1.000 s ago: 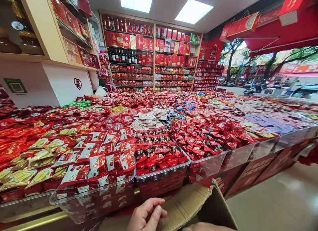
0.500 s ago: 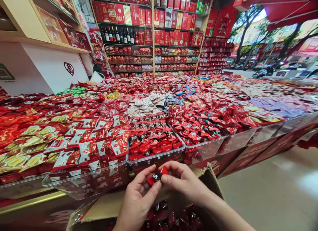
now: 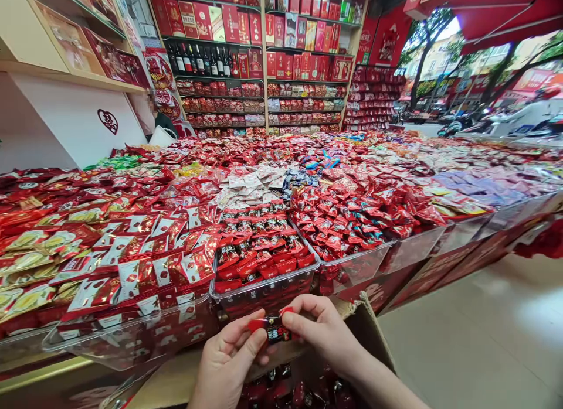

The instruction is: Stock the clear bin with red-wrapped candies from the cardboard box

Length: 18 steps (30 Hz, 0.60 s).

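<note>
A small wrapped candy with a dark middle and red twisted ends [image 3: 272, 328] lies level, pinched at each end between both hands, above an open cardboard box [image 3: 373, 338] of similar candies.

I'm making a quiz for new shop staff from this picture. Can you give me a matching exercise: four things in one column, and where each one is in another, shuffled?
Things:
1. small red-and-black wrapped candy
2. brown cardboard box
3. clear plastic bin of red-and-black candies
4. row of dark wine bottles

Places:
A. on the back wall shelf
B. pinched between the left hand and right hand
C. at the counter's front edge, just beyond the hands
D. below the hands, open, with wrapped candies inside

Pairs: 1-B, 2-D, 3-C, 4-A
</note>
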Motion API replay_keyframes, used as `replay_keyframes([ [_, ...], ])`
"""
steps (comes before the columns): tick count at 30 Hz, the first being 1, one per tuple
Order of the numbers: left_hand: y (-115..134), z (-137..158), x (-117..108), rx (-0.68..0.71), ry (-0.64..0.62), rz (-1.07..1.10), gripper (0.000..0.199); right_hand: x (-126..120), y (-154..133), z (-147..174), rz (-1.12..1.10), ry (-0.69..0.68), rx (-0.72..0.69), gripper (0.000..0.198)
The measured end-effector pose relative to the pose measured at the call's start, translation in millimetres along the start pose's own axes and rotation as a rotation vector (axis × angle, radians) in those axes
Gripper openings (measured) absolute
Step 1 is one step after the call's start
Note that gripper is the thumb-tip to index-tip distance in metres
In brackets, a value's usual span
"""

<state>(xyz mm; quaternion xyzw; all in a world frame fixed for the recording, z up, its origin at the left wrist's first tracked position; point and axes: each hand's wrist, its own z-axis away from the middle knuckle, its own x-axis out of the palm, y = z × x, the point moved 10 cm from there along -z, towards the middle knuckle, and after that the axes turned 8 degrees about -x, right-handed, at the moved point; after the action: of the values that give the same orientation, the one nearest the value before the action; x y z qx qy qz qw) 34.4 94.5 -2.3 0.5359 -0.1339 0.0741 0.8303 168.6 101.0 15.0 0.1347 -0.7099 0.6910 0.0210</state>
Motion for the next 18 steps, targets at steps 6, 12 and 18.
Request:
replay_keyframes([
  [6, 17.2, -3.4, -18.4, 0.051, 0.056, -0.12, 0.039, 30.4, -57.0, 24.5, 0.606, -0.276, -0.539, 0.037],
  [12, 15.8, 2.3, -16.7, 0.041, 0.045, -0.088, 0.049, 64.7, -93.2, 59.3, 1.175, -0.448, -1.12, 0.018],
  [18, 12.1, 0.1, -29.2, 0.099, 0.1, -0.083, 0.043, 21.9, -154.1, -13.7, 1.39, -0.093, -1.133, 0.016],
])
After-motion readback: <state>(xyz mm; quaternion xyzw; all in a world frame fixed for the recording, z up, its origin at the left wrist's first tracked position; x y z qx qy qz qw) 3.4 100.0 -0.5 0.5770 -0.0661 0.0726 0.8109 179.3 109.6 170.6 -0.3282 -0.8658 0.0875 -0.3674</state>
